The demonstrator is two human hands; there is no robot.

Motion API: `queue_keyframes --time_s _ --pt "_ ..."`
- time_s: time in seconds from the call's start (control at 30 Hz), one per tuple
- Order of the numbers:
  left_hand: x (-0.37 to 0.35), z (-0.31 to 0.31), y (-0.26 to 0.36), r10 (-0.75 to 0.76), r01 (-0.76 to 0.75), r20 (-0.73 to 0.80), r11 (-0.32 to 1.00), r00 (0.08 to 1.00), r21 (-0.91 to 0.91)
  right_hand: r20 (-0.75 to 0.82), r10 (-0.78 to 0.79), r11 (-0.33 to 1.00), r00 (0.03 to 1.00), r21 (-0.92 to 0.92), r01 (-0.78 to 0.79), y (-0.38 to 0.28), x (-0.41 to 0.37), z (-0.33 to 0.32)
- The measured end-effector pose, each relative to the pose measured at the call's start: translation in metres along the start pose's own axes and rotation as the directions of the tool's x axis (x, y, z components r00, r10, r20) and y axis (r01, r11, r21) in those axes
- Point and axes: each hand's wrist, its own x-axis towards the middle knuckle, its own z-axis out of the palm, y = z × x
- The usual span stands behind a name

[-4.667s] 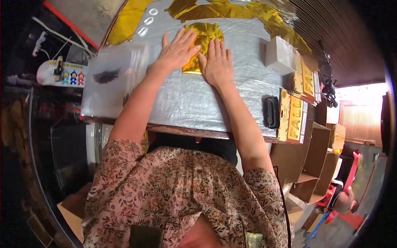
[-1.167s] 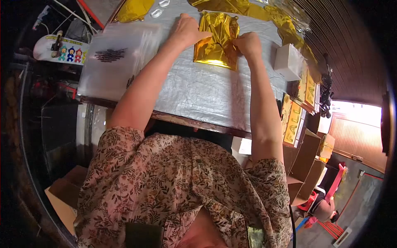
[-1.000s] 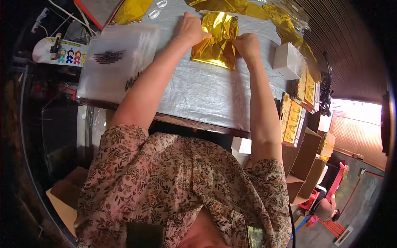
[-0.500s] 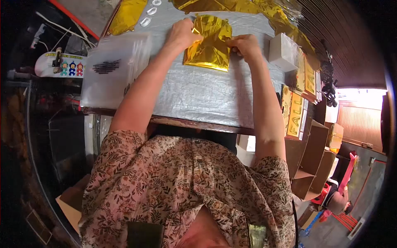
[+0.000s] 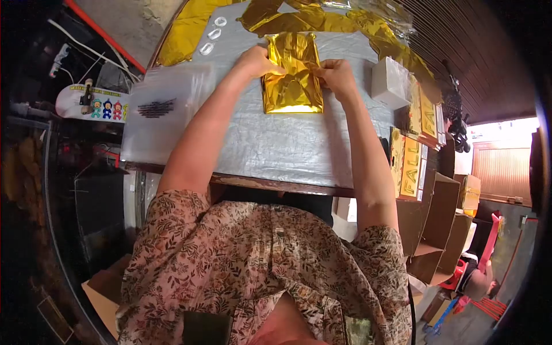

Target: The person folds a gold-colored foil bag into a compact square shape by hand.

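Observation:
A shiny gold foil balloon (image 5: 293, 92), folded flat into a rough rectangle with creases across it, lies on the silver-covered table (image 5: 276, 146). My left hand (image 5: 255, 62) grips its left edge, thumb lying over the foil and fingers partly hidden. At the opposite edge, my right hand (image 5: 338, 76) pinches the foil between thumb and fingers. Beyond it spread more gold foil pieces (image 5: 282, 18), crumpled along the table's far side.
Clear plastic bags (image 5: 164, 123) are stacked at the left. Several small white rings (image 5: 214, 34) lie further back. To the right stand a white box (image 5: 391, 83) and packets printed "FALL" (image 5: 410, 172), with open cardboard boxes (image 5: 440, 213) below. Another person (image 5: 480, 279) is at far right.
The view has shifted, so the table sits slightly lower. The folded foil looks straighter and flatter along its sides, while both hands keep hold of its edges.

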Motion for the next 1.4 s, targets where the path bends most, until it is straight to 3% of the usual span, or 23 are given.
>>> queue_keyframes --time_s 0.07,0.13,0.2,0.27,0.33,0.4,0.47,0.5,0.53,0.57,0.6,0.67,0.73,0.8,0.87,0.93,1.03,1.07,1.13,1.27,1.3,1.33,1.4 --pt "-0.017 -0.005 0.02 -0.029 0.033 0.049 0.995 0.998 -0.095 0.06 -0.127 0.984 0.99 0.136 0.118 -0.005 -0.009 -0.01" --pt "-0.019 -0.008 0.017 0.121 -0.058 0.099 0.872 0.988 -0.486 0.039 -0.162 0.98 0.986 0.124 0.157 -0.021 -0.029 -0.019" --pt "-0.034 -0.019 0.037 0.154 -0.084 0.118 0.885 0.981 -0.458 -0.082 -0.311 0.927 0.947 0.193 0.321 -0.04 -0.05 -0.022" --pt "-0.05 -0.022 0.058 0.297 -0.322 -0.124 0.857 0.947 -0.402 -0.061 -0.31 0.938 0.949 0.14 0.316 -0.046 -0.064 -0.031" --pt "-0.068 -0.028 0.068 0.276 -0.293 -0.101 0.866 0.956 -0.406 -0.165 -0.419 0.856 0.893 0.257 0.449 -0.05 -0.083 -0.03" --pt "-0.079 -0.025 0.062 0.579 -0.613 -0.207 0.711 0.789 -0.346 -0.144 -0.418 0.869 0.897 0.224 0.441 -0.047 -0.107 -0.037" --pt "-0.116 -0.021 0.073 0.559 -0.582 -0.177 0.728 0.81 -0.362 0.0 -0.631 0.765 0.776 -0.17 0.621 -0.037 -0.127 -0.043" --pt "-0.128 -0.02 0.069 0.698 -0.712 -0.143 0.686 0.702 -0.149 0.054 -0.695 0.707 0.717 -0.127 0.696 -0.024 -0.133 -0.044" --pt "-0.139 -0.018 0.066 0.81 -0.808 -0.07 0.586 0.583 0.062 0.054 -0.688 0.715 0.724 -0.123 0.688 -0.015 -0.14 -0.044" --pt "-0.151 -0.007 0.055 0.746 -0.739 -0.033 0.665 0.665 0.11 0.114 -0.729 0.65 0.675 -0.194 0.735 -0.007 -0.148 -0.042" --pt "-0.16 -0.003 0.045 0.738 -0.732 -0.03 0.673 0.674 0.105 0.182 -0.76 0.576 0.624 -0.256 0.776 -0.001 -0.156 -0.04" --pt "-0.178 0.0 0.035 0.681 -0.701 0.166 0.69 0.713 0.18 0.215 -0.741 0.571 0.636 -0.297 0.765 0.008 -0.169 -0.033" --pt "-0.186 0.006 0.027 0.653 -0.674 0.174 0.728 0.737 0.122 0.326 -0.73 0.448 0.6 -0.435 0.781 0.015 -0.172 -0.03" --pt "-0.187 0.006 0.016 0.63 -0.657 0.192 0.741 0.752 0.14 0.34 -0.738 0.415 0.583 -0.452 0.789 0.018 -0.171 -0.025" --pt "-0.184 -0.003 0.017 0.585 -0.609 0.191 0.785 0.788 0.113 0.325 -0.732 0.425 0.599 -0.47 0.774 0.02 -0.169 -0.022" --pt "-0.174 -0.009 0.015 0.449 -0.458 0.09 0.874 0.889 0.166 0.311 -0.734 0.425 0.604 -0.484 0.765 0.025 -0.164 -0.021" --pt "-0.15 -0.02 0.026 0.381 -0.369 -0.048 0.915 0.923 0.165 0.291 -0.73 0.427 0.619 -0.513 0.745 0.027 -0.162 -0.02" --pt "-0.14 -0.02 0.024 0.378 -0.366 -0.049 0.916 0.924 0.164 0.286 -0.723 0.428 0.629 -0.529 0.733 0.027 -0.163 -0.021" --pt "-0.116 -0.019 0.017 0.561 -0.521 -0.099 0.811 0.822 0.266 0.296 -0.717 0.423 0.631 -0.534 0.732 0.026 -0.165 -0.023" --pt "-0.091 -0.005 -0.003 0.644 -0.601 -0.05 0.736 0.763 0.313 0.246 -0.729 0.426 0.638 -0.567 0.705 0.011 -0.177 -0.03" --pt "-0.089 -0.002 -0.007 0.648 -0.61 -0.011 0.723 0.762 0.325 0.188 -0.639 0.573 0.746 -0.531 0.625 0.007 -0.185 -0.031" --pt "-0.088 -0.001 -0.005 0.653 -0.622 0.03 0.705 0.757 0.339 0.19 -0.638 0.572 0.746 -0.532 0.624 0.01 -0.181 -0.026" --pt "-0.092 0.003 -0.005 0.619 -0.587 0.031 0.727 0.785 0.357 0.014 -0.662 0.635 0.749 -0.52 0.571 0.015 -0.165 -0.016"
